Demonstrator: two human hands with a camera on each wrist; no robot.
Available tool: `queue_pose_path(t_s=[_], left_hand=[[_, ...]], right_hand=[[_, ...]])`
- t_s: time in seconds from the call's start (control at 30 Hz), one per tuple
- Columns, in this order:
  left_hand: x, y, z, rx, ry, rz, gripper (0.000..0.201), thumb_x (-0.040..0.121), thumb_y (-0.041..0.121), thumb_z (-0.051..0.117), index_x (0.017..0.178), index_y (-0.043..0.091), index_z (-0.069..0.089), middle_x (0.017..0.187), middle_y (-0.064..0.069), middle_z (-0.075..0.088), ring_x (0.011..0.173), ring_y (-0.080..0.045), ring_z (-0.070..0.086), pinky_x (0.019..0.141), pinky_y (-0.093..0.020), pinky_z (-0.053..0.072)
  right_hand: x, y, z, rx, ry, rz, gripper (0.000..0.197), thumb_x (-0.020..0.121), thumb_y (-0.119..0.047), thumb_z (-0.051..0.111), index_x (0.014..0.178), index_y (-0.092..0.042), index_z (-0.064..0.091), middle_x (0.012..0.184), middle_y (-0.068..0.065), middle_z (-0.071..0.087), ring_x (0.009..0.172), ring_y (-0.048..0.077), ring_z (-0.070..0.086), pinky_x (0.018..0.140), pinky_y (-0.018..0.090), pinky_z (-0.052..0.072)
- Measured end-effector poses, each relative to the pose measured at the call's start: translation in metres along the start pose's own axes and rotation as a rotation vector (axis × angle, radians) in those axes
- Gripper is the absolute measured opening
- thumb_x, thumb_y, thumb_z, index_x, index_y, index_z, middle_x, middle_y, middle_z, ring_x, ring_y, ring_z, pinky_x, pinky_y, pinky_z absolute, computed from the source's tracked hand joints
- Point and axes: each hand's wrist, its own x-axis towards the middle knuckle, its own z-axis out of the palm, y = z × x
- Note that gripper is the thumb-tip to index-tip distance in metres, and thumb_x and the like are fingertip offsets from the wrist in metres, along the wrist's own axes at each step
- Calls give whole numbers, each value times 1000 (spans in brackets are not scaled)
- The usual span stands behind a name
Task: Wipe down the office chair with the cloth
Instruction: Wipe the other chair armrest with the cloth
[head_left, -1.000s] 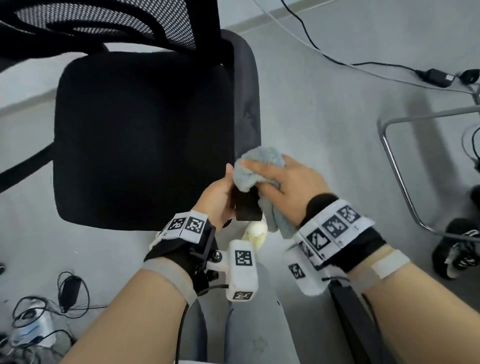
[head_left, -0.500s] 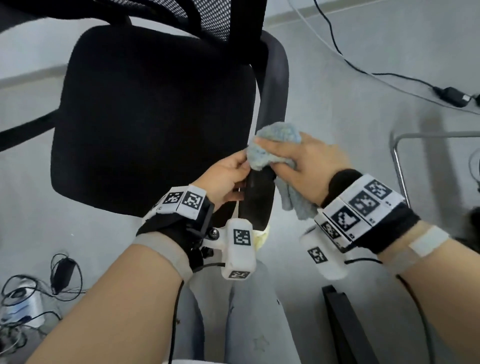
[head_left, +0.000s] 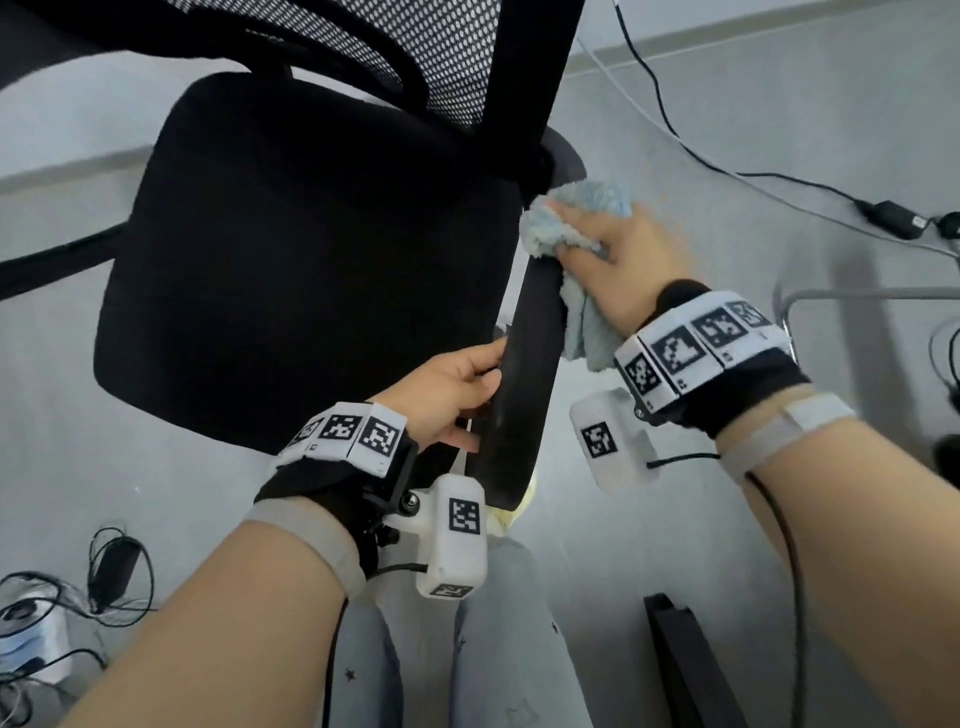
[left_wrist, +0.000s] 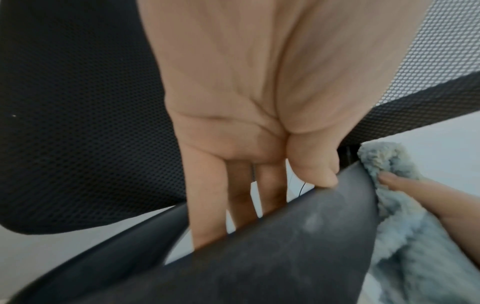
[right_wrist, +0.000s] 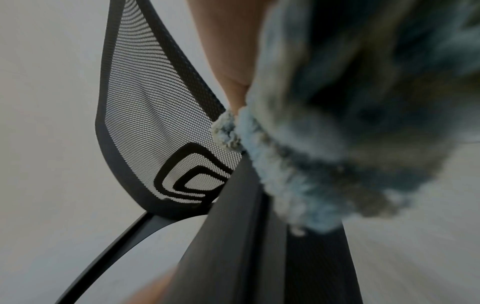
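Step in hand: wiping armrest (head_left: 524, 374) of office chair (head_left: 311, 249). Right hand (head_left: 618, 260) grasping cloth (head_left: 566, 223), pressing it on armrest's far end near backrest (head_left: 415, 47). Left hand (head_left: 452, 389) gripping armrest's near part, steadying. Next, likely: sliding cloth along remaining armrest length.

A pale blue fluffy cloth (head_left: 574, 221) against a black office chair (head_left: 311, 249), its mesh backrest (right_wrist: 145, 115) finely perforated, on grey floor (head_left: 727, 467).

I see a fluffy blue cloth (head_left: 576, 221) against a smooth matt plastic armrest (head_left: 524, 374), beside a woven mesh backrest (right_wrist: 145, 115).
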Motion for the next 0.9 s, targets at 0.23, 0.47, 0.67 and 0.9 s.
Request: queue_pose_path(t_s=[0.23,0.47,0.67,0.9], left_hand=[[-2,-6,12,-21,120,66,43,100,21,30,123,55,40,120,1,55,104,-22,47,86,-42,53],[0,-14,18,-50,158,77,41,100,25,31,119,58,45,110,-3,53,99,-24,47,93,-51,49],[-11,-21,16,-18,126,60,42,100,23,29,122,56,44,113,-8,53,99,-23,45,87,-43,52],[-6,-17,24,-126,172,96,43,100,17,29,134,40,41,131,1,58,109,-16,53,88,-37,49]], right_hand=[[57,-31,-27,-103,25,64,38,93,-28,44,128,-41,47,137,3,49,109,26,56,87,27,42],[-11,-4,4,127,27,99,40,91,-29,48,130,-36,47,137,2,52,125,22,47,105,35,37],[34,-21,-21,6,84,163,36,92,-30,46,127,-31,52,109,1,65,97,20,60,78,19,43],[-40,-9,14,-57,-26,72,41,92,-34,44,132,-41,41,128,11,51,111,30,53,97,42,44]])
